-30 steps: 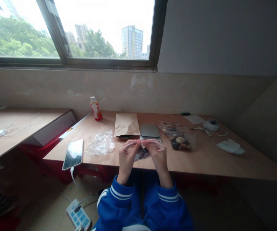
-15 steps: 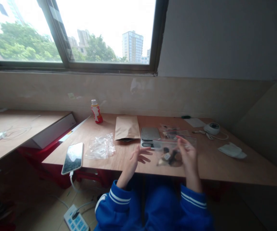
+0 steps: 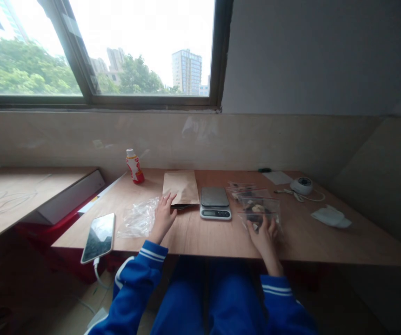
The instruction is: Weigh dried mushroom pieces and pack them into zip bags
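Progress looks midway to me: my right hand [image 3: 265,232] rests flat, grasping nothing, on a filled clear zip bag [image 3: 260,215] laid on the wooden worktop [image 3: 203,232], while my left hand [image 3: 163,216], fingers spread, touches the brown paper pouch [image 3: 181,187] beside the small grey scale [image 3: 215,203], unfilled bags remaining.

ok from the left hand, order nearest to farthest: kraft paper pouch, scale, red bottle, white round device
1. kraft paper pouch, at the left hand's fingertips
2. scale, just to the right
3. red bottle, back by the wall
4. white round device, far right
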The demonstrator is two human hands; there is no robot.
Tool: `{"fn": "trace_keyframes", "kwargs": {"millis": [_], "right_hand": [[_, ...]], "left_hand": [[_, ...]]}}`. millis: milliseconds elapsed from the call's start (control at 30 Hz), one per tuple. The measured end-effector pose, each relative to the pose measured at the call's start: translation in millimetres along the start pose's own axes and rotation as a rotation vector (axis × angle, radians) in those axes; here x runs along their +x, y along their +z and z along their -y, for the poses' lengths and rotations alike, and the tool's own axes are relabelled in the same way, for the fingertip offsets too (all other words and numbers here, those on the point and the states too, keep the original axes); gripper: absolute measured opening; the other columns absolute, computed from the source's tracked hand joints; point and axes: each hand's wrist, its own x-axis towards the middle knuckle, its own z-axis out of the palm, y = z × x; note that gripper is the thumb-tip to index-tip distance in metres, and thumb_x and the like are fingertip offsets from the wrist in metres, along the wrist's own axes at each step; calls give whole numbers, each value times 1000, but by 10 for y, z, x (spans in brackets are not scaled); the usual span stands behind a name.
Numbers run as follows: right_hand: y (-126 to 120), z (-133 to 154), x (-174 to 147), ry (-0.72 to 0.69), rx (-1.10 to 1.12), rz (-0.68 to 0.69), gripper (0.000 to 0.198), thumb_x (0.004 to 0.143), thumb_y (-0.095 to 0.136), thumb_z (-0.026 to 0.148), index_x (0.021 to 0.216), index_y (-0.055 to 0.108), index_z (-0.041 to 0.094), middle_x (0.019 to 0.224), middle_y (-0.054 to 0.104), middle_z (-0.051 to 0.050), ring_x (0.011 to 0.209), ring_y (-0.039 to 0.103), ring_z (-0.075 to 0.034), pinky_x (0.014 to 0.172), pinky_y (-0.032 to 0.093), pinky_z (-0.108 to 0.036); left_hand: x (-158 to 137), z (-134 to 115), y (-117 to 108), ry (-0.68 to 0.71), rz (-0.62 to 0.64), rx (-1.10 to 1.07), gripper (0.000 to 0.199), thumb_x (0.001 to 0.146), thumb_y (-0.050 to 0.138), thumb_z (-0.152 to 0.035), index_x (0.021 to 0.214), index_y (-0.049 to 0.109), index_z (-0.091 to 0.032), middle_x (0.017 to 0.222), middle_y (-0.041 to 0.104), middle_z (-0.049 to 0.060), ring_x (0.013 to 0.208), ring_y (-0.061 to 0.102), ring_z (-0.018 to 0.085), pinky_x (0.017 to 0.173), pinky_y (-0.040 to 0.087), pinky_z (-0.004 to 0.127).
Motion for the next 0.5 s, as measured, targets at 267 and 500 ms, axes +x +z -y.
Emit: {"fn": "trace_keyframes", "kwargs": {"millis": [267, 500], "right_hand": [[-132, 756, 100, -213, 293, 5, 52, 91, 41, 42, 131, 49, 10, 141, 43, -23, 136, 33, -36, 105, 30, -60], [-26, 1821, -498, -873, 532, 308, 38, 94, 35, 16, 122, 60, 14, 123, 63, -14, 122, 52, -24, 106, 41, -47]], "left_hand": [[376, 84, 3, 83, 138, 68, 36, 85, 47, -10, 110, 68, -27, 118, 69, 5, 122, 55, 25, 113, 27, 49], [246, -336, -300, 131, 19, -71, 36, 94, 41, -26, 124, 60, -25, 115, 70, 3, 100, 68, 18, 87, 52, 28]]}}
